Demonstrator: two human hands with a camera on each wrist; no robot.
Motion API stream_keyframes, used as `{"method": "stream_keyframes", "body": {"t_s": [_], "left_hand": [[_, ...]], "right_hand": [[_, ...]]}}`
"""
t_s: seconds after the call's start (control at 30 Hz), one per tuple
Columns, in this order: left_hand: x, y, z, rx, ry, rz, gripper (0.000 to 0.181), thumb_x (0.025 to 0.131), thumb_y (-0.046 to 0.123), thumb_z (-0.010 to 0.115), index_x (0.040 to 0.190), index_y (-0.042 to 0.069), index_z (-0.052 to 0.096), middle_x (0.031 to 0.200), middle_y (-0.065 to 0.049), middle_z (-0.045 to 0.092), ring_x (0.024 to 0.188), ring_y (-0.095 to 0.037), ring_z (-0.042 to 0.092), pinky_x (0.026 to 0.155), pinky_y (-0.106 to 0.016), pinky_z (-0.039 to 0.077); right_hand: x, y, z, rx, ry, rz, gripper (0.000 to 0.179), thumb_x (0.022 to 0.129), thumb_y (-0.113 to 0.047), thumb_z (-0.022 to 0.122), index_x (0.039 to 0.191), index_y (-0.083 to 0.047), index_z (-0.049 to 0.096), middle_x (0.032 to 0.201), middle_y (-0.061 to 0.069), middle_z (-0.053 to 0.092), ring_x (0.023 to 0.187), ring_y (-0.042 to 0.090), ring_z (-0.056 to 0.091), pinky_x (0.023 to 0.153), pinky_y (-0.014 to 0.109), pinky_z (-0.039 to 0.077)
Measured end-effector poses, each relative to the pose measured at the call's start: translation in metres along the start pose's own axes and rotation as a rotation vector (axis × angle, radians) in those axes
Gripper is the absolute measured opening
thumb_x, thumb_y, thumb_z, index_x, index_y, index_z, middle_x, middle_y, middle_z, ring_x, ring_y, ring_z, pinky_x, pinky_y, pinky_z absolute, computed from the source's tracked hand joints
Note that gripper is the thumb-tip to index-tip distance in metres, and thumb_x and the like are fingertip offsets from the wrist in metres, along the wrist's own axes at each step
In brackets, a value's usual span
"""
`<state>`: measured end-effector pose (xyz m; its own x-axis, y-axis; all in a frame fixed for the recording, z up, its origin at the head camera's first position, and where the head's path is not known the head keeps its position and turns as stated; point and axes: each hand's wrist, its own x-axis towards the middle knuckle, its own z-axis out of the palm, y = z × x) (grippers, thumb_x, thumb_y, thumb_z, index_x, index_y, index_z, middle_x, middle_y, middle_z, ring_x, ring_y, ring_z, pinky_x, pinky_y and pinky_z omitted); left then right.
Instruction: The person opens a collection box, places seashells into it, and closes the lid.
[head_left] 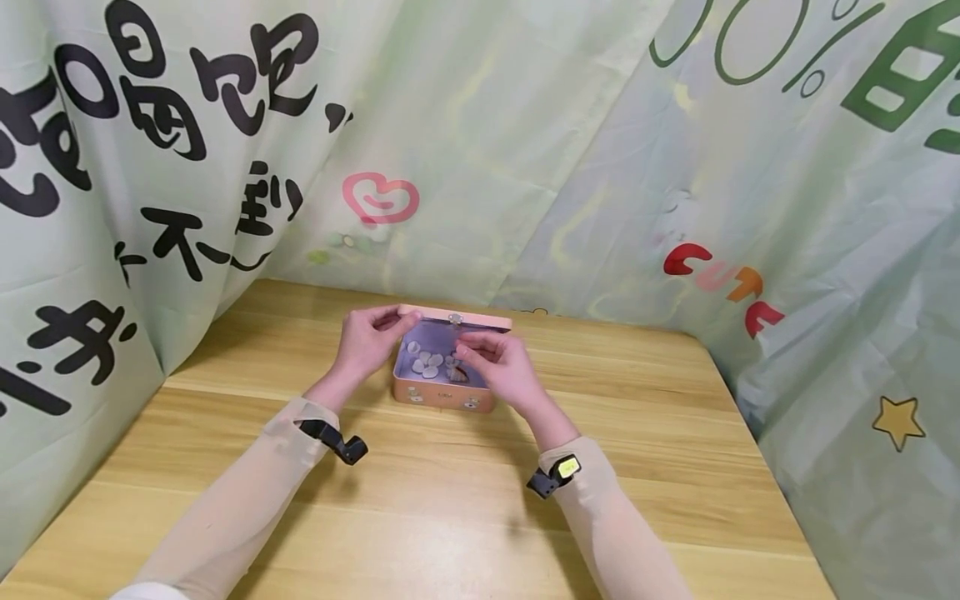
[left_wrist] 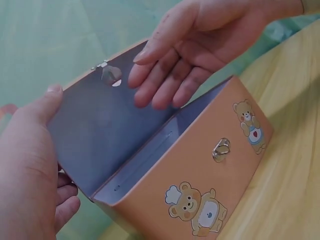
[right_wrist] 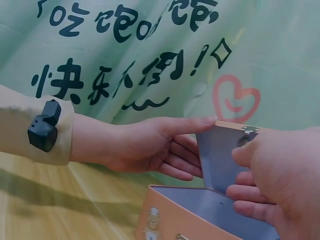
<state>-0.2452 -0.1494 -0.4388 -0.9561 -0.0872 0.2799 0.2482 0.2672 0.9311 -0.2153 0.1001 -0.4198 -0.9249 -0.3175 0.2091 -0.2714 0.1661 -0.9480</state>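
Note:
A small orange tin box [head_left: 442,396] with bear pictures stands on the table, its hinged lid [left_wrist: 95,125] raised. My left hand [head_left: 367,342] holds the lid by its left edge, thumb on the rim and fingers behind it. Over the box's opening, in front of the lid's grey-blue inside, is my right hand [head_left: 498,367]. Its fingers are relaxed and a little bent, with nothing held in the left wrist view. White flower shapes [head_left: 427,364] and a small brown-and-white piece [head_left: 456,371] show inside the box. A metal clasp [left_wrist: 111,75] sits on the lid's edge, a catch [left_wrist: 221,149] on the front.
The wooden table [head_left: 420,517] runs back to a pale green curtain [head_left: 465,167] printed with writing, a pink heart and a star. The curtain also closes off both sides. Dark devices are strapped round both wrists, over light sleeves [head_left: 247,492].

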Motion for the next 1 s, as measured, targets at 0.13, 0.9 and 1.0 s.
{"method": "stream_keyframes", "body": {"t_s": [0.13,0.9,1.0], "left_hand": [[-0.002,-0.003,0.001,-0.018,-0.010,0.008,0.054,0.089,0.041,0.088,0.122,-0.001,0.077,0.115,-0.019,0.077,0.108,-0.031,0.074,0.090,-0.032,0.059],[-0.016,-0.014,-0.003,-0.042,-0.066,0.030,0.070,0.088,0.041,0.089,0.135,-0.006,0.068,0.132,-0.025,0.068,0.118,-0.038,0.069,0.093,-0.030,0.057],[-0.018,-0.015,-0.003,-0.036,-0.074,0.045,0.067,0.089,0.038,0.089,0.136,-0.005,0.067,0.134,-0.026,0.066,0.119,-0.038,0.068,0.095,-0.032,0.056]], "right_hand": [[-0.001,0.001,0.005,0.023,-0.025,0.001,0.033,0.101,0.000,0.071,0.132,0.012,0.066,0.124,0.027,0.071,0.111,0.036,0.072,0.092,0.033,0.059],[-0.012,0.002,0.025,0.238,0.095,0.037,0.014,0.101,0.003,0.068,0.110,0.013,0.073,0.096,0.025,0.076,0.076,0.020,0.077,0.075,0.040,0.064],[-0.014,0.003,0.027,0.253,0.098,0.054,0.014,0.101,0.004,0.067,0.110,0.013,0.073,0.094,0.026,0.076,0.075,0.020,0.077,0.074,0.041,0.064]]}}
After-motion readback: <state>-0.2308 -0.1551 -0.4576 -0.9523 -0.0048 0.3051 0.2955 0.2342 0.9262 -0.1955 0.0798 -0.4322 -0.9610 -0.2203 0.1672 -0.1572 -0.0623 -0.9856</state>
